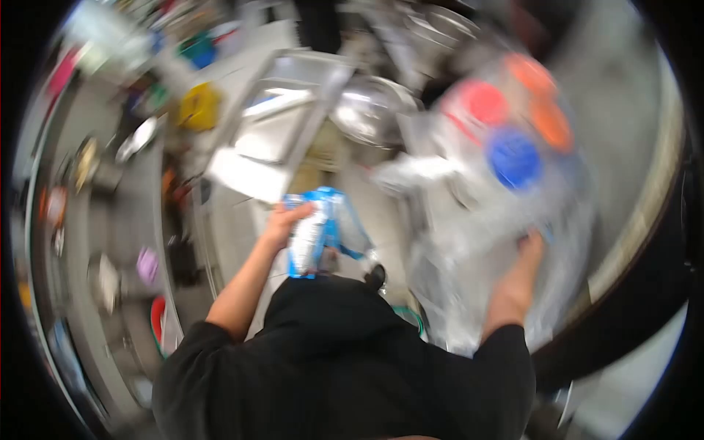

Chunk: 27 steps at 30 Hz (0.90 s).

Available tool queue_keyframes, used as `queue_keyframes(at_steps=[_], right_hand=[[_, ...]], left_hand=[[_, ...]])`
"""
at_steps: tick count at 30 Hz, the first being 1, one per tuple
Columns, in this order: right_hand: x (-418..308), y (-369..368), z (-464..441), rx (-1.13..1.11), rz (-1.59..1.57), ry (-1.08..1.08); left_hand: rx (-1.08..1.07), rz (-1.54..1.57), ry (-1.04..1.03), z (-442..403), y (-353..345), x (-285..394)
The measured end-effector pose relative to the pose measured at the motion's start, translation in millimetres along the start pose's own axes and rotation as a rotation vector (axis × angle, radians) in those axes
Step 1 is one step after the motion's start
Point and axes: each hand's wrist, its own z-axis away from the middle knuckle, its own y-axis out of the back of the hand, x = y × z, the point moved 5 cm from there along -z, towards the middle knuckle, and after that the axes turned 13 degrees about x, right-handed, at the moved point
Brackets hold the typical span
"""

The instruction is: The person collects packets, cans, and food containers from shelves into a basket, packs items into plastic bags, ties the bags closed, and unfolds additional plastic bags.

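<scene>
A blue-and-white plastic packet (312,231) is held in my left hand (284,224), with the thumb laid across its front. The packet hangs in front of my body, and a looser blue-edged part trails to its right. On the right, my right hand (532,249) is closed amid a large clear plastic bag (462,257). A small bit of blue shows at its fingertips; blur hides what it grips. Beyond that hand, in or under the clear plastic, are a blue round lid (514,158), a red lid (484,103) and orange lids (550,125).
Metal trays (275,125) and a shiny steel bowl (374,110) lie ahead. A shelf unit (136,220) with assorted items runs along the left, near a yellow object (199,107). A large round dark-sided rim (645,220) curves along the right.
</scene>
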Motion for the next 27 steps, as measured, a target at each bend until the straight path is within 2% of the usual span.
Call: queue_keyframes(at_steps=[1, 2, 4, 5, 6, 7, 8, 9, 11, 14, 15, 16, 17, 20, 22, 23, 24, 25, 26, 27], right_hand=[[0.5, 7.5, 4.7, -0.051, 0.045, -0.120], [-2.9, 30.8, -10.3, -0.338, 0.219, 0.308], [-23.8, 81.4, -14.3, 0.054, 0.081, 0.361], [-22.0, 92.6, -7.1, 0.038, 0.038, 0.329], [-32.1, 89.7, 61.8, 0.225, 0.088, 0.159], [-50.3, 72.4, 141.9, 0.011, 0.090, 0.542], [-54.6, 47.7, 224.4, 0.055, 0.061, 0.646], [-61.9, -0.2, 313.6, 0.058, 0.013, 0.670], [-55.2, -103.8, 449.1, -0.090, -0.077, 0.656], [0.6, -277.1, 557.9, -0.538, -0.024, 0.425], [27.3, -347.5, 627.0, -0.735, 0.043, 0.349], [64.5, -404.2, 660.7, -0.878, 0.174, 0.340], [102.0, -461.5, 712.2, -1.111, 0.188, 0.321], [161.5, -575.3, 894.2, -1.743, 0.400, 0.412], [173.5, -624.1, 991.4, -2.184, 0.351, 0.722], [178.9, -652.8, 1021.5, -2.191, 0.325, 0.733], [187.5, -676.0, 1051.2, -2.326, 0.328, 0.735], [192.4, -696.9, 1080.7, -2.460, 0.335, 0.732], [189.1, -723.3, 1110.2, -2.468, 0.325, 0.735], [194.1, -747.1, 1140.9, -2.626, 0.596, 0.595]], left_hand=[[0.012, 0.047, -0.021, 5.6, 15.2, 6.4], [-0.048, 0.097, -0.039, 5.0, 37.2, 8.7], [-0.052, 0.251, -0.050, 5.8, 81.0, 16.3], [-0.049, 0.265, -0.079, 4.8, 95.8, 22.0], [-0.066, 0.281, -0.100, 4.0, 121.1, 27.4], [-0.081, 0.336, -0.090, 4.1, 145.7, 33.9], [-0.127, 0.341, -0.121, 0.8, 173.1, 38.8], [-0.183, 0.407, -0.139, 1.4, 192.6, 51.1], [-0.236, 0.465, -0.167, 3.3, 232.0, 86.2], [-0.359, 0.661, -0.141, -2.1, 288.0, 124.0], [-0.394, 0.590, -0.120, 0.5, 310.5, 140.7], [-0.346, 0.501, -0.304, -5.1, 336.6, 151.4], [-0.299, 0.427, -0.372, -1.9, 359.8, 170.4], [-0.309, 0.602, -0.298, 28.4, 411.1, 236.3], [-0.188, 0.594, -0.376, 32.3, 455.0, 264.3], [-0.069, 0.569, -0.405, 31.0, 484.8, 271.0], [0.052, 0.551, -0.429, 30.7, 514.9, 275.7], [0.058, 0.544, -0.437, 31.8, 538.3, 281.2], [0.203, 0.546, -0.450, 32.4, 567.0, 286.3], [0.347, 0.549, -0.466, 30.6, 595.2, 295.7]])
